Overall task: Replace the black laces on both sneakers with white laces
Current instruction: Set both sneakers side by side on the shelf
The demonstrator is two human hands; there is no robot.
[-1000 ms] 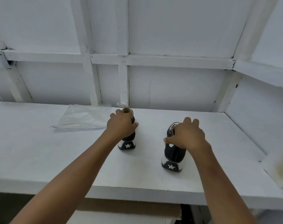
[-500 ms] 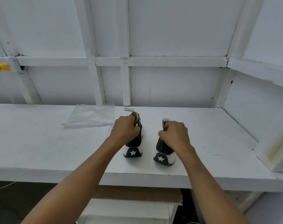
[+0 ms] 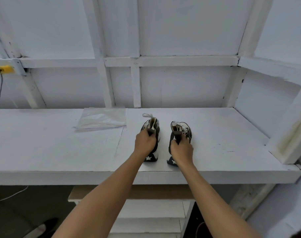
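Left fingers [image 3: 148,133]: clamped on the heel collar of the left sneaker [image 3: 152,134]. Right fingers [image 3: 178,142]: clamped likewise on the heel of the right sneaker [image 3: 180,133].

Left hand [image 3: 144,143] and right hand [image 3: 181,150]: one on each shoe, forearms reaching in over the near edge of the worktop [image 3: 43,152].

Sneakers: dark, high-topped, star patches at the heels facing the near edge, toes toward the back wall. Standing side by side, just apart, near the middle of the near edge. Compared with a second ago: drawn closer together and pulled nearer the front edge, now roughly parallel; previously well apart and further back.

White laces [image 3: 147,115]: visible at both collars, a loose loop above the left shoe, a pale tuft at the right. No black laces discernible; eyelet rows too small to check.

Plastic bag [image 3: 101,119]: clear, flat, lying toward the back edge, left of the shoes, untouched and unmoved.

Yellow fitting with cable [image 3: 6,69]: on the wall frame, far left.

Judgement: relacing apparently finished; pairing and squaring-up of the shoes suggests final presentation rather than further threading.
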